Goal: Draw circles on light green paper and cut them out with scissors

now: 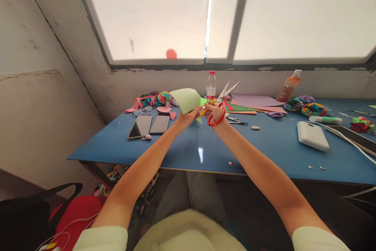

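Observation:
My left hand [190,117] is closed on a sheet of pale green paper [186,99], which curves up and to the left above the blue table. Right beside it, my right hand [214,113] is closed around red-handled scissors [225,93]. Their blades are spread apart and point up and away to the right. Something yellow [207,107] shows between the two hands; whether it belongs to the scissors I cannot tell. A small bright green piece [203,102] also sits there, partly hidden by my fingers.
Two phones [140,127], glasses [143,110] and pink paper pieces [163,109] lie left on the blue table [188,153]. Behind stand a clear bottle [210,84] and an orange drink bottle [289,86]. Coloured sheets [255,100], tweezers [237,121], a white power bank [313,136] and folded flowers [313,109] lie right.

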A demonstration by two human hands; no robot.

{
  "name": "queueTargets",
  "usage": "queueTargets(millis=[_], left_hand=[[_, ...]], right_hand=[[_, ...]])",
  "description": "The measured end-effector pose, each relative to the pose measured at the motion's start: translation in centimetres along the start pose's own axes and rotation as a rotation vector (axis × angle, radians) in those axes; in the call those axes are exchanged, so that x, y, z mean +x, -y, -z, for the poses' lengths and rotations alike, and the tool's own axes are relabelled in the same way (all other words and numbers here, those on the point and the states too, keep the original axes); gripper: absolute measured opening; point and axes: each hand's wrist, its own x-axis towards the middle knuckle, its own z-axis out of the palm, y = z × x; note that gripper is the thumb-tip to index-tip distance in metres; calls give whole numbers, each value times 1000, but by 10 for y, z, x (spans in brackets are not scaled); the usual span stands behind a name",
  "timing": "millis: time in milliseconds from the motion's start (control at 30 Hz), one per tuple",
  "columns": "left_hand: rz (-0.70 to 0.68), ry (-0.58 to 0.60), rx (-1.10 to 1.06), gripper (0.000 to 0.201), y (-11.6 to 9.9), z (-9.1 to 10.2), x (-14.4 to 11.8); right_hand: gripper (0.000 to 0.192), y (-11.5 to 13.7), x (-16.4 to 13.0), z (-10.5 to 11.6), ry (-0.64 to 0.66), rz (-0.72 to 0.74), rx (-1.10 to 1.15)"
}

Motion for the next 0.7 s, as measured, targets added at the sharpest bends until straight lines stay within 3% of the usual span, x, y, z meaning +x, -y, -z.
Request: queueTargets(millis=[100,267,467,533,600,700], left_hand=[[-48,138,51,34,-3,3,0],[-110,183,38,40,-3,11,6],[-112,51,-17,41,-9,22,13],[-85,73,-2,42,-12,24,12],[-31,213,65,46,-12,23,10],[104,526,212,58,-8,18,6]], right_hand=[[23,5,3,3,-27,14,11],[24,14,11,10,-70,32,61],[16,29,17,19,-200,13,140],[14,30,16,18,-204,4,150],[12,29,14,17,-179,4,150],[9,26,13,14,-138,7,154]])
